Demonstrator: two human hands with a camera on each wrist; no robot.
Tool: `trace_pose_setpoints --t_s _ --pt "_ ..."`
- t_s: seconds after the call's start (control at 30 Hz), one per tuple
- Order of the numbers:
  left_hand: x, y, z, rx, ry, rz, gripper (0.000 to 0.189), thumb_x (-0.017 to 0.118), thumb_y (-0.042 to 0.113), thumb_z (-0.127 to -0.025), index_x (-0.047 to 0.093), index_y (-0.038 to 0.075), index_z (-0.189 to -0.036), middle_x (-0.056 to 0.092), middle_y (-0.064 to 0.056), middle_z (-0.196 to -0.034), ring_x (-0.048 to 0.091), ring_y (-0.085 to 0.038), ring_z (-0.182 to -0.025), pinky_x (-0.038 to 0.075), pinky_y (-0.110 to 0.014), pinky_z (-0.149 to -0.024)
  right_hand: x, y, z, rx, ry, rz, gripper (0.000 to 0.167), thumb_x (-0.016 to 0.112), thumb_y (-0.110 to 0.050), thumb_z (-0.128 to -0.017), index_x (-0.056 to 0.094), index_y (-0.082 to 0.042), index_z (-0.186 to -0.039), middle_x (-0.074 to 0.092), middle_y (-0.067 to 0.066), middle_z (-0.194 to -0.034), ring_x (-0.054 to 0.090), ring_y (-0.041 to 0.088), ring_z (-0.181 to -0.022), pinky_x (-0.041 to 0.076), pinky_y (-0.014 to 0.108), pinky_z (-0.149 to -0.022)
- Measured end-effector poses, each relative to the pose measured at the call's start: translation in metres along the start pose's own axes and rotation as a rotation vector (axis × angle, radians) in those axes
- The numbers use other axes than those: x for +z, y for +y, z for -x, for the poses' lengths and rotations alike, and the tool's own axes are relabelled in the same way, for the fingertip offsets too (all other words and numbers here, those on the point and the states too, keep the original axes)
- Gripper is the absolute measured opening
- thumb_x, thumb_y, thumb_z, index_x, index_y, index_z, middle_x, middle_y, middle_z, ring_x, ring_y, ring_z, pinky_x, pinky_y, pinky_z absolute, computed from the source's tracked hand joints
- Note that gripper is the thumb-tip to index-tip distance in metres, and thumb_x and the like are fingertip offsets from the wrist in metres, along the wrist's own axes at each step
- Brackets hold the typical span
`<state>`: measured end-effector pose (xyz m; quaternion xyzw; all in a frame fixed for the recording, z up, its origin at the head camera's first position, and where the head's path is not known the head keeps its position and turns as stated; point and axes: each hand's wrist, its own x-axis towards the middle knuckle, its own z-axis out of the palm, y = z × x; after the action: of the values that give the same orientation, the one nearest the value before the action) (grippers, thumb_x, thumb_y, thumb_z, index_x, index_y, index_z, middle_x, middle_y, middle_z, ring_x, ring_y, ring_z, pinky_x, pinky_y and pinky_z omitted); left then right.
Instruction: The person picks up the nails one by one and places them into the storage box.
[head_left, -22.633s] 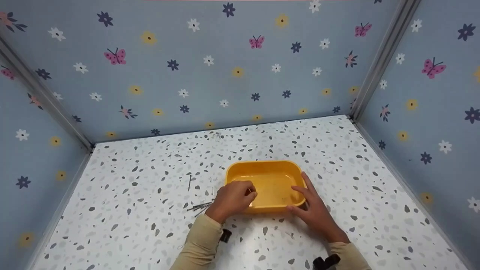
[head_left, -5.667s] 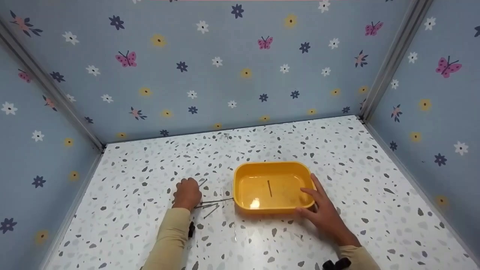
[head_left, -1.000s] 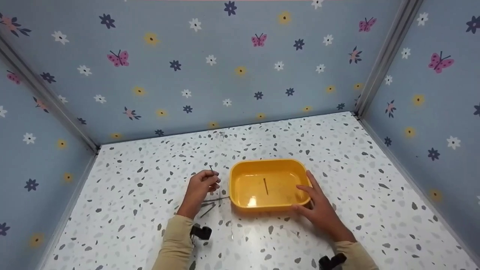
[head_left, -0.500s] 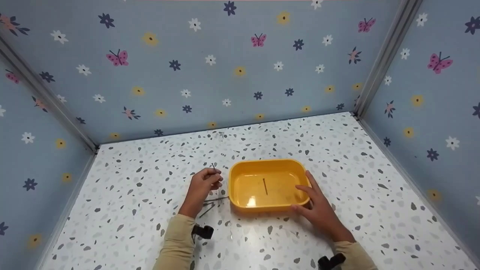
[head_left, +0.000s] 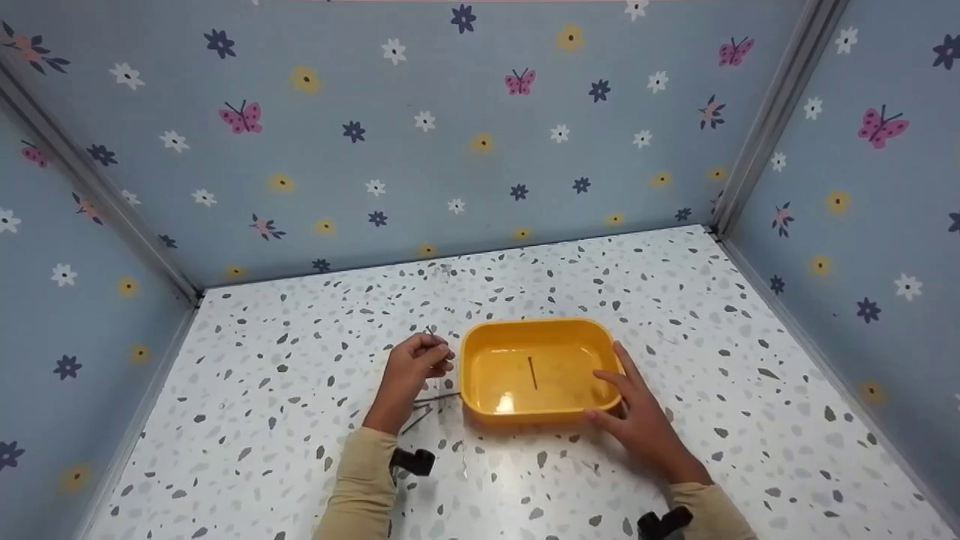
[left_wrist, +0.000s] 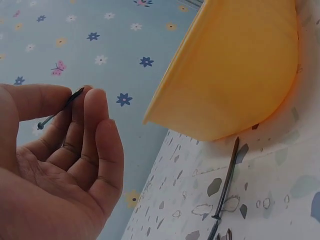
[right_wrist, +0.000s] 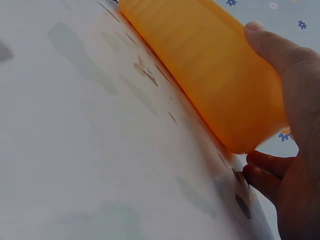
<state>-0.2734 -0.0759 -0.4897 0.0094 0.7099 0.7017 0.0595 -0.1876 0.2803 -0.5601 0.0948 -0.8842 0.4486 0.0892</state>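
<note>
Thumb and fingertips of my left hand (head_left: pixel 406 373) pinch a dark metal nail (left_wrist: pixel 51 118), raised above the table just left of the yellow plastic tray (head_left: pixel 540 418). In the left wrist view its flat head points down and outward, and its tip shows by the fingertips. My right hand (head_left: pixel 643 424) grips the tray's right end, one finger over the rim and the thumb at the front corner. Another nail (head_left: pixel 532 373) lies on the tray floor. Several loose nails (head_left: pixel 417 420) lie on the table below the left hand, partly hidden by it.
The speckled white table (head_left: pixel 300 360) stands between flower-patterned blue panels (head_left: pixel 405 157) at the back and both sides. One loose nail (left_wrist: pixel 229 175) reaches to the tray's left wall. Dark wrist cameras (head_left: pixel 414 462) sit on both wrists.
Since the earliest frame, a nail has come to lie in the tray. The left hand has risen from the loose nails with one nail and shifted slightly right. The right hand stays put.
</note>
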Motion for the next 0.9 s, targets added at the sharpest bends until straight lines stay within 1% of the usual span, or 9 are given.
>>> trace_pose_setpoints --t_s 0.13,0.2,0.27,0.37,0.53,0.67,0.8,0.9 --pt "0.004 0.004 0.002 0.022 -0.015 0.001 0.016 0.062 0.009 -0.098 0.061 -0.004 -0.107 0.068 -0.015 -0.098 0.066 -0.023 -0.084 0.056 -0.039 -0.081 0.001 0.000 0.000 0.000 -0.009 -0.002 0.068 0.077 -0.047 -0.086 0.055 -0.015 -0.141 0.006 -0.005 -0.168 0.017 0.029 -0.150 0.025 0.049 -0.115" --pt "0.006 0.006 0.003 0.029 -0.021 -0.015 0.017 0.063 0.010 -0.099 0.061 -0.004 -0.108 0.067 -0.015 -0.099 0.066 -0.024 -0.084 0.056 -0.035 -0.079 0.001 0.001 0.000 0.002 -0.014 -0.005 0.069 0.077 -0.049 -0.085 0.056 -0.015 -0.141 0.006 -0.007 -0.168 0.018 0.026 -0.150 0.026 0.047 -0.115" --pt "0.009 0.007 0.003 0.037 -0.031 -0.041 0.019 0.063 0.012 -0.099 0.062 -0.004 -0.110 0.068 -0.015 -0.100 0.066 -0.024 -0.086 0.056 -0.035 -0.080 0.001 0.001 0.000 0.000 -0.016 -0.003 0.069 0.076 -0.050 -0.085 0.056 -0.015 -0.141 0.006 -0.007 -0.168 0.018 0.025 -0.150 0.026 0.047 -0.115" --pt "0.014 0.009 0.004 0.050 -0.057 -0.078 0.023 0.064 0.013 -0.099 0.063 -0.004 -0.113 0.068 -0.015 -0.101 0.066 -0.025 -0.089 0.055 -0.039 -0.084 0.000 0.001 0.001 -0.001 -0.012 -0.007 0.070 0.076 -0.051 -0.085 0.056 -0.014 -0.141 0.006 -0.006 -0.168 0.018 0.026 -0.150 0.025 0.048 -0.115" --pt "0.023 0.015 0.008 0.084 -0.122 -0.113 0.018 0.061 0.008 -0.099 0.064 -0.004 -0.112 0.067 -0.017 -0.102 0.065 -0.027 -0.091 0.053 -0.049 -0.089 -0.001 0.002 0.001 -0.008 -0.009 -0.009 0.069 0.076 -0.050 -0.086 0.055 -0.014 -0.141 0.006 -0.006 -0.168 0.018 0.027 -0.150 0.025 0.049 -0.115" --pt "0.031 0.029 0.018 0.118 -0.182 -0.138 0.014 0.059 0.004 -0.099 0.063 -0.006 -0.109 0.066 -0.020 -0.100 0.064 -0.029 -0.090 0.052 -0.052 -0.088 -0.002 0.001 0.001 -0.009 -0.003 -0.011 0.068 0.076 -0.048 -0.086 0.056 -0.013 -0.141 0.007 -0.006 -0.168 0.019 0.028 -0.150 0.026 0.048 -0.115" --pt "0.038 0.044 0.029 0.164 -0.229 -0.159 0.014 0.058 0.003 -0.099 0.062 -0.006 -0.109 0.066 -0.022 -0.101 0.065 -0.032 -0.090 0.053 -0.045 -0.083 -0.002 0.000 0.000 -0.007 0.003 0.008 0.068 0.076 -0.049 -0.086 0.056 -0.013 -0.140 0.007 -0.006 -0.168 0.019 0.027 -0.150 0.026 0.049 -0.115" --pt "0.043 0.048 0.032 0.173 -0.260 -0.183 0.015 0.058 0.004 -0.099 0.062 -0.006 -0.109 0.065 -0.023 -0.102 0.064 -0.034 -0.092 0.053 -0.043 -0.082 -0.002 -0.001 0.000 -0.008 0.002 0.024 0.068 0.076 -0.050 -0.086 0.057 -0.013 -0.140 0.007 -0.006 -0.167 0.019 0.026 -0.150 0.026 0.047 -0.115"
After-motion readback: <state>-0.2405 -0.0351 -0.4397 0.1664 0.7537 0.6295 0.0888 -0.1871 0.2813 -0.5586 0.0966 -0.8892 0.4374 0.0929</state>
